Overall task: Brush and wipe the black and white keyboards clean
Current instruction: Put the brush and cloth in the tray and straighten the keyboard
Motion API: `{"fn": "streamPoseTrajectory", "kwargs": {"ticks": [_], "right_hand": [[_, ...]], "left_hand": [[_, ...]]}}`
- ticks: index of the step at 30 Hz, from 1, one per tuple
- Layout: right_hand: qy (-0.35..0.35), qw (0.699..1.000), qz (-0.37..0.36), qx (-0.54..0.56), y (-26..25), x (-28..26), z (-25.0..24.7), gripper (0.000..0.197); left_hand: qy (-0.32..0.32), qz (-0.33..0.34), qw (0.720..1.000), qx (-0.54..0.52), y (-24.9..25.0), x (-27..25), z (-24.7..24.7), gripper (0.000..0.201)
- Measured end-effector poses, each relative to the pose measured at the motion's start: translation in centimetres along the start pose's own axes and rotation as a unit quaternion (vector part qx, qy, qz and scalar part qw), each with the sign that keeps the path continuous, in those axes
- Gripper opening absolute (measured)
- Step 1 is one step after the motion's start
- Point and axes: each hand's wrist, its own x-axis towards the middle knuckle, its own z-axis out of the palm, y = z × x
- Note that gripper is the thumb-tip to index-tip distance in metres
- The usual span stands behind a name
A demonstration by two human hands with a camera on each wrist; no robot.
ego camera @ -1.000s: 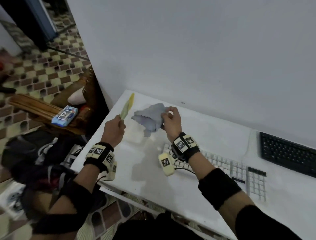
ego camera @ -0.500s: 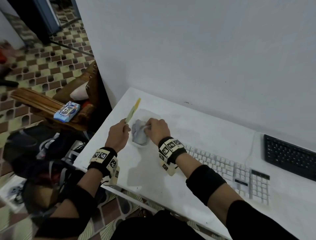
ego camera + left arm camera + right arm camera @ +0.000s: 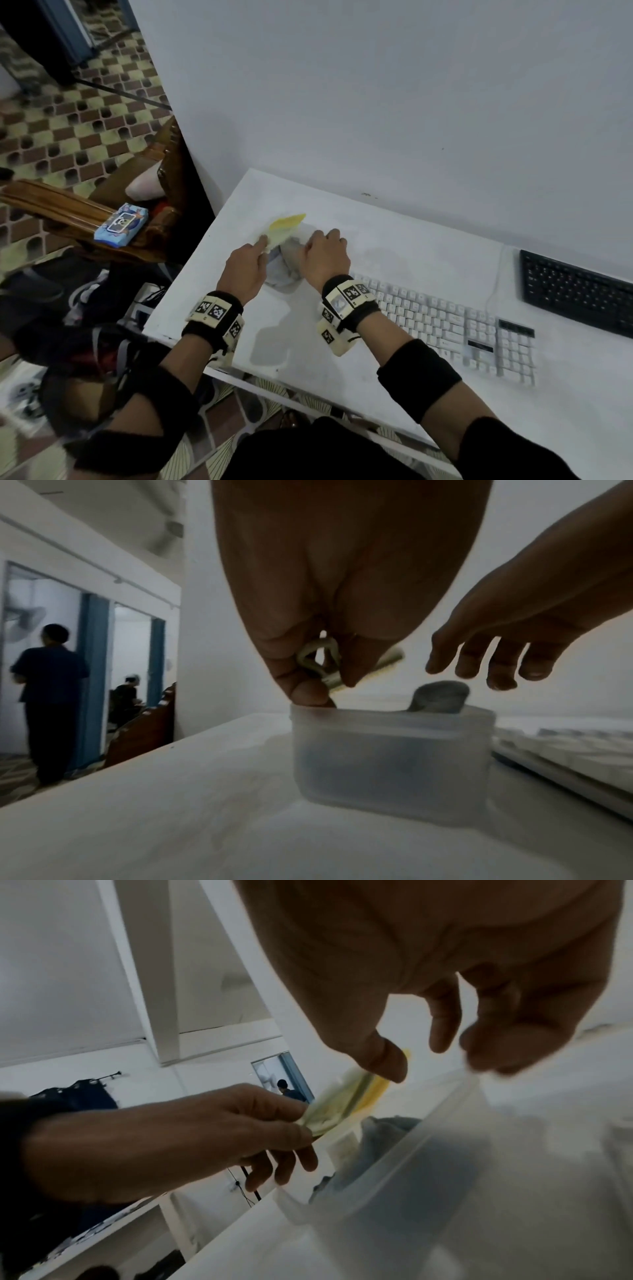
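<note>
Cloth (image 3: 440, 696), soft and light by its look, sat bunched in the translucent tub (image 3: 390, 758) beneath the relaxed, empty right hand (image 3: 325, 255); its raised fold looked the easiest pinch. Left hand (image 3: 245, 270) pinched the stiff, light yellow brush (image 3: 286, 224) by its handle over the tub's near rim.

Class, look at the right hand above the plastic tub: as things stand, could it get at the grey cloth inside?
Probably yes. The right hand hovers open just above the tub, which has no lid on, and the grey cloth pokes above the rim. The left hand holds the yellow brush over the other end.
</note>
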Motion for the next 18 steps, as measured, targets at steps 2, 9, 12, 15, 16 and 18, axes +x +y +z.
{"fn": "streamPoseTrajectory", "kwargs": {"ticks": [2,9,12,15,16,18], "right_hand": [[-0.039,0.997,0.057,0.032,1.1,0.2,-0.2,0.044],[-0.127,0.947,0.114,0.274,3.4,-0.1,1.1,0.037],[-0.115,0.965,0.071,0.225,4.0,0.3,2.2,0.041],[-0.118,0.972,0.052,0.194,4.5,0.4,2.3,0.047],[-0.116,0.976,0.043,0.179,4.4,0.5,2.1,0.049],[-0.107,0.982,0.024,0.154,4.4,0.7,1.8,0.051]], "left_hand": [[-0.052,-0.010,0.997,0.049,0.6,-0.3,0.4,0.049],[-0.090,0.044,0.977,0.186,1.6,-1.5,0.9,0.052],[-0.049,0.105,0.972,0.205,0.8,-1.6,0.8,0.044],[-0.024,0.129,0.970,0.204,-0.1,-2.2,1.4,0.049],[-0.032,0.119,0.972,0.202,-0.1,-2.5,1.6,0.055],[-0.052,0.090,0.972,0.209,0.1,-2.5,2.2,0.065]]}}
